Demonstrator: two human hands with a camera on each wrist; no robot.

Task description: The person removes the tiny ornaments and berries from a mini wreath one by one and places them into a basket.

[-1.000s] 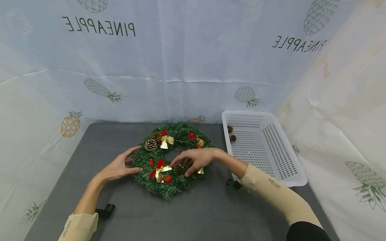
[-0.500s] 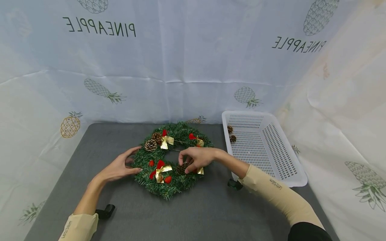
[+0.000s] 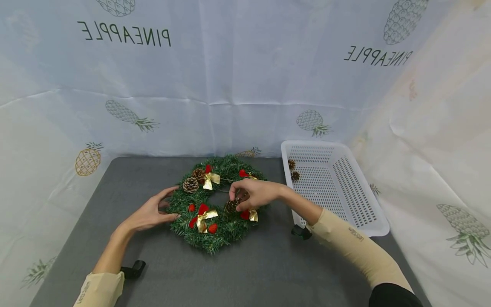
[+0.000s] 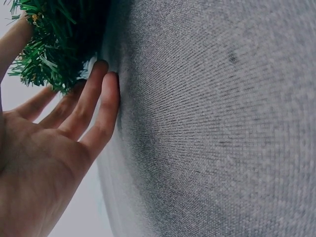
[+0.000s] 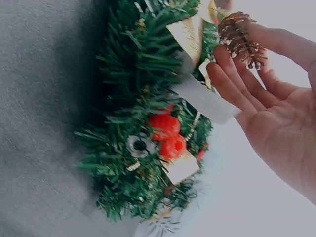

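Observation:
A round green wreath (image 3: 212, 243) lies on the grey table, trimmed with red-and-gold bows (image 3: 205, 217), red berries and two pine cones (image 3: 190, 184) at its upper left. My right hand (image 3: 258, 192) pinches a brown pine cone (image 3: 231, 207) between thumb and fingers. In the right wrist view this pine cone (image 5: 241, 39) is held up beside the greenery, clear of it. At the wreath's left edge, my left hand (image 3: 151, 209) rests with thumb and fingers spread against the greenery. The left wrist view shows the fingers (image 4: 94, 98) nearly straight, some touching the needles.
At the right back of the table (image 3: 215, 277) stands a white plastic basket (image 3: 326, 187) with two small pine cones (image 3: 294, 175) at its left side. A white curtain (image 3: 245, 76) with printed pineapples hangs behind the table and along its sides.
The right hand, first around the pine cone on the wreath's lower part, closes its fingers on it and lifts it slightly up. The left hand and wreath stay put.

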